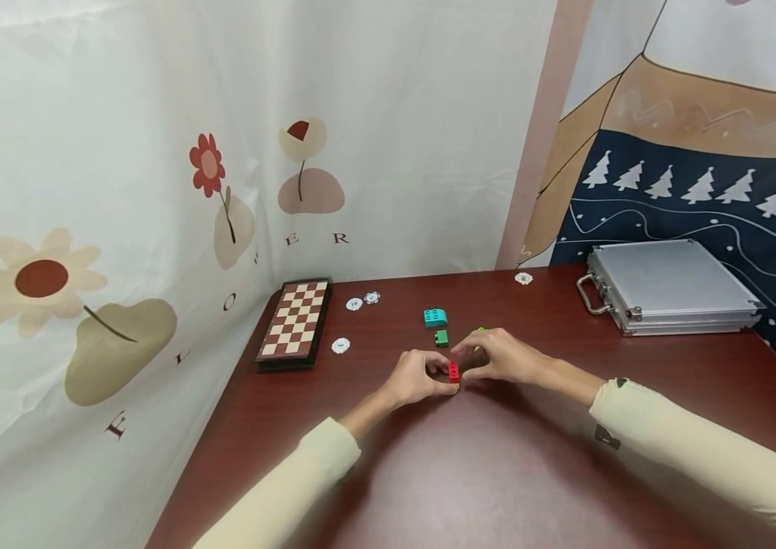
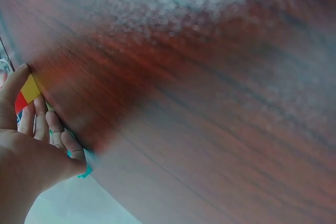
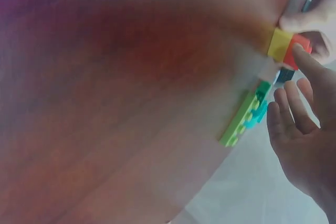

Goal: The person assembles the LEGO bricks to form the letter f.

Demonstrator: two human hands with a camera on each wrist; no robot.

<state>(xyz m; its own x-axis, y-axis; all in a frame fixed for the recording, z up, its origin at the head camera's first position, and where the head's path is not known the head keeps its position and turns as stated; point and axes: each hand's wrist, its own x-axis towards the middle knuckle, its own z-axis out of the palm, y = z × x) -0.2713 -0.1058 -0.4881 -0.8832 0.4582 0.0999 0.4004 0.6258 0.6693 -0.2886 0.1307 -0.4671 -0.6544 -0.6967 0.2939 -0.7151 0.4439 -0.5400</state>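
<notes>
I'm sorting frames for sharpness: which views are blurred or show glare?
Head view: sharp, with soft glare on the table near the camera. Left wrist view: table blurred, a whitish haze along the top. Right wrist view: all soft, the red brick and green plate smeared.

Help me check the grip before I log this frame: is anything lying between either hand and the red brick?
Nothing visible does. The left hand and right hand both already pinch the red brick; a yellow piece is joined to it. The small green brick lies behind, apart.
</notes>
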